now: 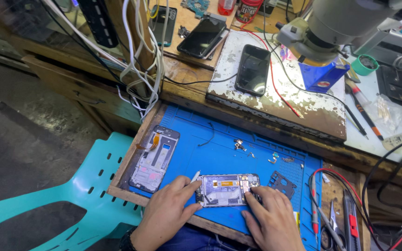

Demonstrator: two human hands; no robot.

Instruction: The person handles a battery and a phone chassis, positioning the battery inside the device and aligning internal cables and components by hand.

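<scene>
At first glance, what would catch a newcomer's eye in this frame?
The bright blue work mat stands out first, with an opened phone lying near its front edge. The left hand steadies the phone's left end and holds a thin white tool, while the right hand presses on its right end. A bare phone frame lies at the mat's left, and a dark intact phone rests on the chipped white board behind.

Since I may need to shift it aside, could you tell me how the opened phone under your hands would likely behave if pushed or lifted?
The opened phone lies flat on the blue mat, so it would probably slide, not roll. Its insides are exposed, so it is likely fragile. Both the left hand and right hand steady it, suggesting it is light.
</scene>
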